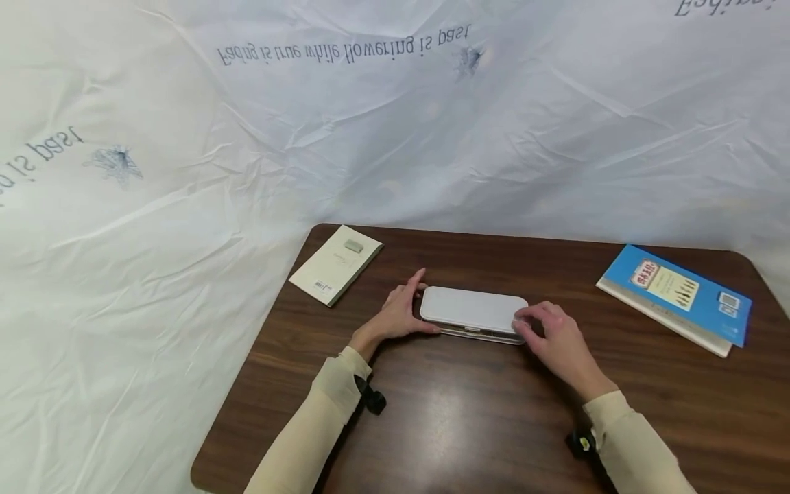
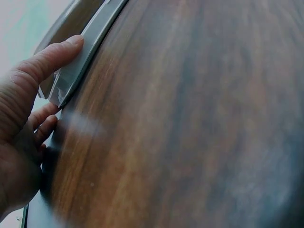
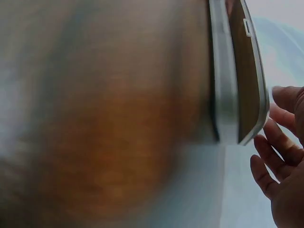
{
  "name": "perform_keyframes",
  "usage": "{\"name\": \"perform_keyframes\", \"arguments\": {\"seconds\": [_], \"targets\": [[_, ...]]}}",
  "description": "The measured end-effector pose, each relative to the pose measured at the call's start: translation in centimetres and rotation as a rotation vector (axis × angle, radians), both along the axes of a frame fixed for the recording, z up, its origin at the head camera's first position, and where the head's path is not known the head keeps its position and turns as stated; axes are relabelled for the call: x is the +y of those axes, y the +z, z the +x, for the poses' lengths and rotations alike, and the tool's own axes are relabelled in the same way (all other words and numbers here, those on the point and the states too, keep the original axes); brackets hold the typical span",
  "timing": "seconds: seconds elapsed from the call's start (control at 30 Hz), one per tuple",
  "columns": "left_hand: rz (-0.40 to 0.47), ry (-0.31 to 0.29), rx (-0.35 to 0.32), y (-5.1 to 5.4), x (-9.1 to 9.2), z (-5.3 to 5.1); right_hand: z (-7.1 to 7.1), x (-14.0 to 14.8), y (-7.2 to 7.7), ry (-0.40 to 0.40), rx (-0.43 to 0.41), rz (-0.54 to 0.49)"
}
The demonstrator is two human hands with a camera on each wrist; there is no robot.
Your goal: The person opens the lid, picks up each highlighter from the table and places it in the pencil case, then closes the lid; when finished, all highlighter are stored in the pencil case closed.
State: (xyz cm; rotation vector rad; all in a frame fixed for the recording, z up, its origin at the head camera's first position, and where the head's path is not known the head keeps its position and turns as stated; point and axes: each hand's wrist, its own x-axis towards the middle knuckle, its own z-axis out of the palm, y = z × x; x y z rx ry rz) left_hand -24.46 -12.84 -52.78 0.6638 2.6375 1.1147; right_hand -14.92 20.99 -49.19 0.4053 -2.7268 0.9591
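A white flat pencil case [image 1: 475,309] lies on the brown table, its lid raised a little along the front. My left hand [image 1: 400,312] holds its left end, thumb along the front side. In the left wrist view that thumb [image 2: 61,54] presses on the case's side wall [image 2: 97,35], and other fingers sit round its end. At the right end, my right hand [image 1: 552,336] has its fingertips at the lid's corner. The right wrist view shows the gap under the lid [image 3: 259,80], with bent fingers [image 3: 275,142] beside the corner. The inside contents cannot be made out.
A pale notebook [image 1: 327,274] with a small eraser-like block [image 1: 354,245] on it lies at the table's back left. Toward the right is a blue book [image 1: 673,295]. White printed sheeting [image 1: 395,137] hangs behind the table [image 1: 432,425].
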Motion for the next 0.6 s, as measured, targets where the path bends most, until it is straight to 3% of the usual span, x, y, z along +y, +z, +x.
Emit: {"name": "perform_keyframes", "arguments": {"seconds": [0.2, 0.43, 0.6], "targets": [[0.005, -0.044, 0.007, 0.0, -0.2, 0.2, -0.2, 0.0, -1.5, -0.003, 0.038, -0.039], [0.011, -0.086, -0.011, -0.1, -0.7, 0.0, -0.7, 0.7, -2.0, -0.004, -0.089, -0.029], [-0.019, -0.124, 0.030, 0.0, -0.8, 0.0, -1.0, 1.2, -2.5, 0.012, -0.138, -0.040]]}}
